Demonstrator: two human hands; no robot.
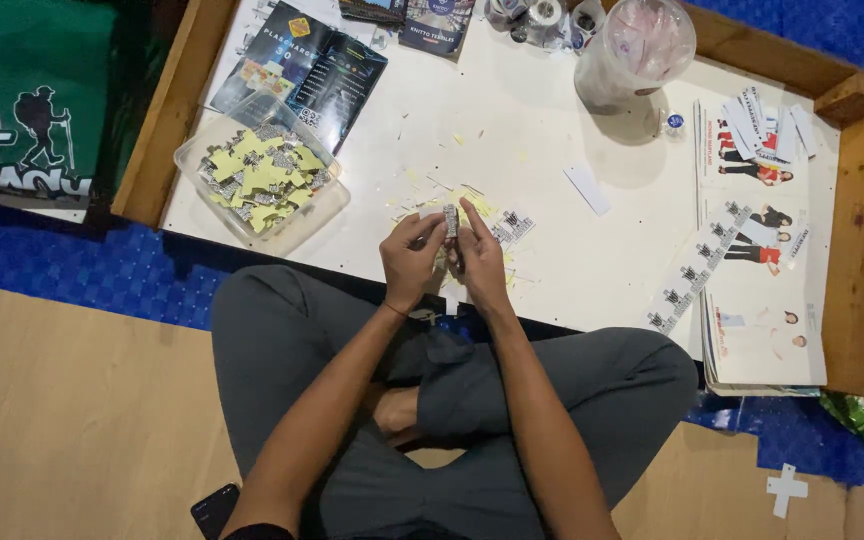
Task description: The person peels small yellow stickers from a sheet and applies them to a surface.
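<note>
Seated cross-legged at a low white table (552,250) with a wooden rim; both hands up over its near edge.
Left hand (410,262) and right hand (480,262) together, fingertips pinched on one small printed sticker piece (450,220); held upright between the two thumbs and forefingers, just above the tabletop; fingers closed on it, not flat.
Under and just past the hands: pale yellow backing scraps (472,200) scattered on the table; a short strip of small printed squares (512,228) lying just right of the right hand.
Left of the hands: clear plastic tray (332,212) holding a heap of yellow and grey cut pieces (262,175); dark brochures (302,70) behind it.
Far side: clear plastic tub (612,85) with pale contents; tape rolls (542,18) beside it.
Right side: stack of printed sheets (762,330) showing figures in red and black, with a strip of coded stickers (697,275) lying across them.
Black phone (214,508) on the floor near the left elbow; green bag (32,100) at top left, off the table.
</note>
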